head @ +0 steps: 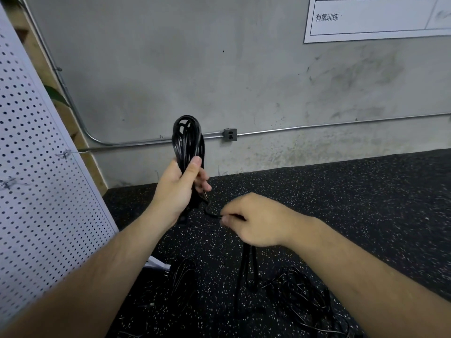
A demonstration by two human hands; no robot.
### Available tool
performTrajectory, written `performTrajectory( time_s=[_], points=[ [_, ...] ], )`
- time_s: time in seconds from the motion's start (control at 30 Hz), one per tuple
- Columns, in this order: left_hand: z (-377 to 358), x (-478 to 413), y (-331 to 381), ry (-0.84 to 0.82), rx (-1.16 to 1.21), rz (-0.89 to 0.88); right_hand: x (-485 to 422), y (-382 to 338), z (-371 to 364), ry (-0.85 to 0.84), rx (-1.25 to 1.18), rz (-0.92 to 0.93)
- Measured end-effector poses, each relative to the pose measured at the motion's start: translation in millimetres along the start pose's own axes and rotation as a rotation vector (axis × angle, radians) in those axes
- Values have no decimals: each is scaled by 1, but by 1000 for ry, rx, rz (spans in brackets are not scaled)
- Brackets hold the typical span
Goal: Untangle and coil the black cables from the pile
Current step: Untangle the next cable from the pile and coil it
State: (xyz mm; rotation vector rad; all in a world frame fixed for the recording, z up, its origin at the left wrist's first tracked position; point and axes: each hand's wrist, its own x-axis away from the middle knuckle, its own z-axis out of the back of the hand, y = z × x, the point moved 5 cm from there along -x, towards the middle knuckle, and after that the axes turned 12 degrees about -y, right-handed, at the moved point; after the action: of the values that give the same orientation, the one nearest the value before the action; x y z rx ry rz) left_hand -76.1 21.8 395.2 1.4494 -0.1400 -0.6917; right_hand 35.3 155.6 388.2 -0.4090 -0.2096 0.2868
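Note:
My left hand grips a black cable coil held upright, its loops sticking up above my thumb. A short stretch of the same black cable runs from the coil's base to my right hand, which pinches it between thumb and fingers. Below my right hand, strands of the cable hang down to the floor. A tangled pile of black cables lies on the floor at the lower right, and another bundle of black cable lies lower centre.
A white perforated panel leans at the left, close to my left forearm. The floor is black speckled rubber. A grey concrete wall with a metal conduit and an outlet box stands behind. A white poster hangs at top right.

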Motion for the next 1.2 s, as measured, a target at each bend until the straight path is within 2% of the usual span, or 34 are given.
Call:
performTrajectory(
  time_s=[0.1, 0.23, 0.4, 0.6, 0.7, 0.83, 0.9, 0.97, 1.03, 1.1, 1.17, 1.2],
  points=[
    [-14, 5, 1, -122, -72, 20, 1, -4, 16, 173, 5, 127],
    [-30, 12, 1, -293, -46, 22, 1, 3, 31, 389, -92, 183],
    [-39, 17, 3, -406, 88, 60, 2, 16, 38, 500, -215, 143],
    [-29, 13, 2, -345, 132, 152, 12, 46, 44, 479, -163, -92],
    [-23, 12, 3, -304, 94, 185, 17, 66, 42, 471, -335, -226],
    [-10, 9, 7, -171, 160, 177, 31, 113, 32, 489, -597, -532],
    [2, 7, 11, -100, 165, 147, 44, 134, 24, 375, -484, -709],
    [8, 7, 14, -66, 171, 115, 45, 135, 14, 129, -252, -785],
    [6, 7, 14, -68, 174, 93, 33, 122, 5, 10, -119, -686],
    [1, 6, 13, -70, 164, 90, 18, 96, 4, 40, -107, -494],
    [-3, 6, 12, -71, 155, 83, 7, 67, 6, 77, -228, -279],
    [-4, 6, 12, -73, 154, 76, 3, 55, 6, 83, -370, -199]
  ],
)
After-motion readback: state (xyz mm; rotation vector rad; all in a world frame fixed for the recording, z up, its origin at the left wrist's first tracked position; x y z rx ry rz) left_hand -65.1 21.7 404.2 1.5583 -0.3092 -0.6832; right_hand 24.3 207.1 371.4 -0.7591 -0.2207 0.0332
